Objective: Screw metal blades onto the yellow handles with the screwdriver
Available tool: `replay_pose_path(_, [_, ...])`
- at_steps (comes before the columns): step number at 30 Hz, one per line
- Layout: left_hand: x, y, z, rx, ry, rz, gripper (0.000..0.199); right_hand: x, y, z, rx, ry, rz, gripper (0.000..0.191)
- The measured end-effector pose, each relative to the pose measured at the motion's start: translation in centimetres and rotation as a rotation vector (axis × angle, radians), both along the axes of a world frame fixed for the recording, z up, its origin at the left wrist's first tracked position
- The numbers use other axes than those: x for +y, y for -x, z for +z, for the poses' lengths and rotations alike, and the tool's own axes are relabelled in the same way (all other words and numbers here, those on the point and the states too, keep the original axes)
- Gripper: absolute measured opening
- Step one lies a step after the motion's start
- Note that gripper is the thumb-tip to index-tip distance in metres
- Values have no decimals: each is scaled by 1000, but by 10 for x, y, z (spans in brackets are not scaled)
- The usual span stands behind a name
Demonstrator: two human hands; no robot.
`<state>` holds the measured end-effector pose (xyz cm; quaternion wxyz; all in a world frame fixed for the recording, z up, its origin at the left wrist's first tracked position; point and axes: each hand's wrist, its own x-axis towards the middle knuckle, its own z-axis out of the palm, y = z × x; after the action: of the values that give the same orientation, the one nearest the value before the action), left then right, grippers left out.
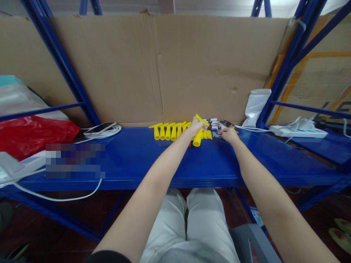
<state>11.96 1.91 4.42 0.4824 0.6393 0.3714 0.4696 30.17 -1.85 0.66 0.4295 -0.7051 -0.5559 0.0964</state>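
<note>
My left hand (pixel 196 125) is closed around a yellow T-shaped plastic part (pixel 197 138), its hollow tube end pointing down toward me. My right hand (pixel 229 134) reaches to a small pile of tiny silvery pieces (pixel 216 134), possibly screws; its fingers look pinched, and whatever is between them is too small to see. A row of several similar yellow T-shaped parts (pixel 168 133) stands to the left of my left hand. Between the hands lie flat yellow pieces (pixel 207 134) and, behind them, small white-and-black parts (pixel 211 123). A screwdriver shaft (pixel 164 145) shows below the row, its handle partly hidden by my left arm.
Everything rests on a blue metal shelf (pixel 131 157) backed by cardboard (pixel 115 65). A dark object (pixel 228 125) lies behind my right hand. A white pouch (pixel 255 107) and power strip (pixel 298 131) are at right; a phone (pixel 104 128), coiled cable and red bag (pixel 38 135) at left.
</note>
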Motion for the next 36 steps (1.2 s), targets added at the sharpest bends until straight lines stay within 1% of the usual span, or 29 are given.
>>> replay_pose_path(1, [0, 10, 2, 77, -62, 70, 56, 0, 2, 0, -20, 8, 23, 19])
replay_pose_path(2, [0, 20, 4, 142, -163, 104, 56, -1, 4, 1, -39, 11, 42, 19])
replay_pose_path(4, [-4, 40, 6, 299, -401, 89, 49, -2, 9, 3, -37, -4, 57, 17])
replay_pose_path(6, [-11, 59, 6, 483, -591, 28, 45, -5, 15, 7, 6, -39, 66, 14])
replay_pose_path(7, [-15, 66, 3, 556, -659, -2, 44, -6, 19, 9, 40, -55, 83, 14])
replay_pose_path(9, [-22, 78, -3, 686, -765, -17, 49, -11, 28, 14, 124, -59, 147, 16])
replay_pose_path(11, [-27, 85, -12, 804, -828, -15, 54, -17, 37, 19, 196, -17, 245, 20])
replay_pose_path(13, [-30, 89, -20, 878, -875, -4, 60, -22, 46, 22, 219, 39, 344, 23])
replay_pose_path(15, [-32, 90, -25, 928, -913, 6, 62, -26, 53, 23, 197, 79, 429, 23])
replay_pose_path(19, [-38, 87, -26, 972, -947, 36, 57, -28, 59, 19, 151, 92, 561, 23])
replay_pose_path(21, [-42, 85, -26, 971, -938, 43, 56, -27, 59, 16, 148, 92, 592, 25])
replay_pose_path(24, [-46, 83, -25, 959, -914, 49, 55, -26, 61, 13, 173, 109, 600, 24])
replay_pose_path(28, [-46, 83, -27, 969, -892, 56, 54, -25, 66, 14, 217, 96, 564, 14])
replay_pose_path(31, [-42, 88, -28, 968, -884, 69, 55, -24, 64, 17, 208, 45, 479, 13])
replay_pose_path(33, [-41, 92, -28, 974, -876, 84, 56, -21, 55, 19, 133, 7, 374, 15])
replay_pose_path(36, [-41, 96, -26, 1014, -885, 126, 58, -15, 31, 22, -114, -68, 213, 19])
